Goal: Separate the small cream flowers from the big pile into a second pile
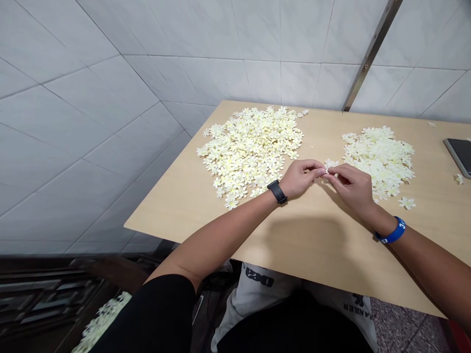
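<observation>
Where the hands meet: the left hand (300,179) and the right hand (351,189) join at the fingertips in the air above the light wood table (206,215), between its two flower piles.

Grip: both hands are clenched at the fingertips on a single flower head (330,165); neither hand is released.

Held item: cream-white and flat, with several petals, partly hidden by the fingers; material cannot be told. It sits above the middle of the table.

Left wrist: black wristwatch (276,191).

Right wrist: blue wristband (393,230) with a white mark.

Larger pile: cream-white flower heads (250,152) on the left half of the table, nearest the left hand.

Smaller pile: matching flower heads (379,159) on the right half of the table, just beside the right hand.

Loose pieces: one flower head (406,203) lies on the table toward the right, and another (458,179) lies near its right end.

Device: a dark flat device (461,156) lies at the right end of the table, cut off by the frame; its kind cannot be told.

Background: a white tile wall (257,59) rises behind the table, crossed by a metal strip (371,49).

Lower level: a third heap of flower heads (101,321) lies below the table's near left corner.
</observation>
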A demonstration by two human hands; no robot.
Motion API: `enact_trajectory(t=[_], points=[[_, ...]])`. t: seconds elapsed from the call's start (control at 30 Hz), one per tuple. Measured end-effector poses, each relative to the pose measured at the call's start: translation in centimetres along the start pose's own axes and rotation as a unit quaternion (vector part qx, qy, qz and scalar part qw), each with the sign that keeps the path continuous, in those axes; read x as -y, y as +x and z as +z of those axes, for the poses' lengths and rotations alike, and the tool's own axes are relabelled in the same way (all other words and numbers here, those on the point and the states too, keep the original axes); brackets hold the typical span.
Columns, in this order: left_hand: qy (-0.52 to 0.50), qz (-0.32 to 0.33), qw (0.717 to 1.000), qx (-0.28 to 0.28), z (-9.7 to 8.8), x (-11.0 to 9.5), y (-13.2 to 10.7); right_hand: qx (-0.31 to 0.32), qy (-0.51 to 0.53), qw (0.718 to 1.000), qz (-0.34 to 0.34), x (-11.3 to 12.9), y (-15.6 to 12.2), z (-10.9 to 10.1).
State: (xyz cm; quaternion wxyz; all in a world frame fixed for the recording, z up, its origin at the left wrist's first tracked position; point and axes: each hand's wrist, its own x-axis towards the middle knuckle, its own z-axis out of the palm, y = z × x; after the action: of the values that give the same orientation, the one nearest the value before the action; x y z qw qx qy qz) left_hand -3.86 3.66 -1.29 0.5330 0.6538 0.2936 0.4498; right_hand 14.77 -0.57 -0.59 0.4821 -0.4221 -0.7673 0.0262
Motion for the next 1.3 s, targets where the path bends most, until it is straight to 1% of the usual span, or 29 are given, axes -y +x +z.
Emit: enact_trajectory(t=[0.23,0.47,0.87,1.03,1.3], points=[[0.004,0.001,1.0,0.001,-0.1,0.2,0.0,-0.011,0.013,1.0,0.008,0.0,0.0,0.0],[0.011,0.007,1.0,0.01,0.0,-0.5,-0.2,-0.013,0.018,1.0,0.012,-0.1,0.0,0.0],[0.017,0.001,1.0,0.011,-0.1,-0.9,-0.2,-0.01,0.075,0.997,0.032,-0.1,0.1,-0.3],[0.009,0.006,1.0,0.014,0.0,-0.9,-0.3,-0.006,0.076,0.997,0.027,-0.1,0.1,-0.4],[0.0,-0.004,1.0,0.014,-0.1,-1.0,-0.4,0.001,0.064,0.997,0.039,0.2,0.3,-0.5]])
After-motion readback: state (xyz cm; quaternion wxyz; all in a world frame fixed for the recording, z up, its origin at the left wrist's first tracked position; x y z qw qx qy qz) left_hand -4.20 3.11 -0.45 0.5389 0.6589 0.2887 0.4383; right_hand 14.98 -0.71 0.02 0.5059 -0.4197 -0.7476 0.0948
